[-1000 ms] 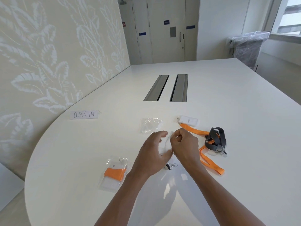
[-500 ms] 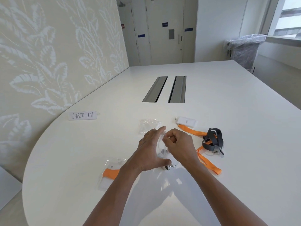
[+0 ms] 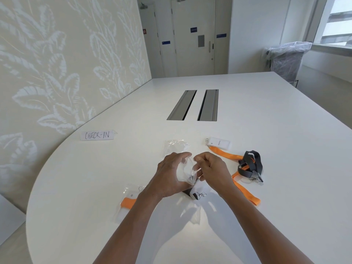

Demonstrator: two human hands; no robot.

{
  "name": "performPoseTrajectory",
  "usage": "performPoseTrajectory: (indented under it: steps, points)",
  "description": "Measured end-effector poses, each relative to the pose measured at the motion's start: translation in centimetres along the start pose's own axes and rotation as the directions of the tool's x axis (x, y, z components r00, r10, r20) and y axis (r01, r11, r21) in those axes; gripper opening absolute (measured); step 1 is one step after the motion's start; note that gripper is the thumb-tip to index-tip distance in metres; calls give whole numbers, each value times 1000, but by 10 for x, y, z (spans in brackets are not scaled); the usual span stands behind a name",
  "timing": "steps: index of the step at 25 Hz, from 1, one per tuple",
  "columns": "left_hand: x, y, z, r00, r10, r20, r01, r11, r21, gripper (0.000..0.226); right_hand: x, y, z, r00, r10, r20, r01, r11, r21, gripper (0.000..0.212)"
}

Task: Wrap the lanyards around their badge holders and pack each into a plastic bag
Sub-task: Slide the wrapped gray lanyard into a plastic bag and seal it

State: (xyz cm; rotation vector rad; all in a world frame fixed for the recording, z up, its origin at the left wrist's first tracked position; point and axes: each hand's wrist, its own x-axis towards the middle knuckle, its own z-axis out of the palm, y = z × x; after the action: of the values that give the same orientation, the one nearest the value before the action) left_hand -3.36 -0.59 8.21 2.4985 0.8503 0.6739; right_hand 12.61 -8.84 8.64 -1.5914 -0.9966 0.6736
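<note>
White table (image 3: 266, 130), "CHECK-IN" sign (image 3: 97, 135)

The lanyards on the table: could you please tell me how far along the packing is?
One orange lanyard already lies bagged. Both hands, left and right, hold a clear plastic bag above a wrapped dark lanyard. An unwrapped orange lanyard, a grey lanyard and a spare clear bag remain.

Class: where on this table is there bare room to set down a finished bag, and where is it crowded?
Free: the table between the CHECK-IN sign and the packed bag. Crowded: right of the hands, by the orange lanyard and dark lanyard.
</note>
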Motion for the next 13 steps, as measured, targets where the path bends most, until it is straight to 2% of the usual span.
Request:
performPoseTrajectory:
  steps: [3,7,11,13]
  points:
    - [3,-7,-4,1000,-20,-1,20,1000,24,80,3,8,-5,1000,27,-14,-27,1000,-12,19]
    - [5,-24,-11,997,-80,-2,80,994,76,83,9,20,-13,998,61,-3,-59,964,-259,11]
    - [5,-36,-13,989,-146,25,142,983,114,84,2,31,-5,974,205,94,-135,863,-487,70]
    - [5,-39,-13,988,-154,33,149,981,129,85,-2,34,3,963,231,141,-101,789,-606,93]
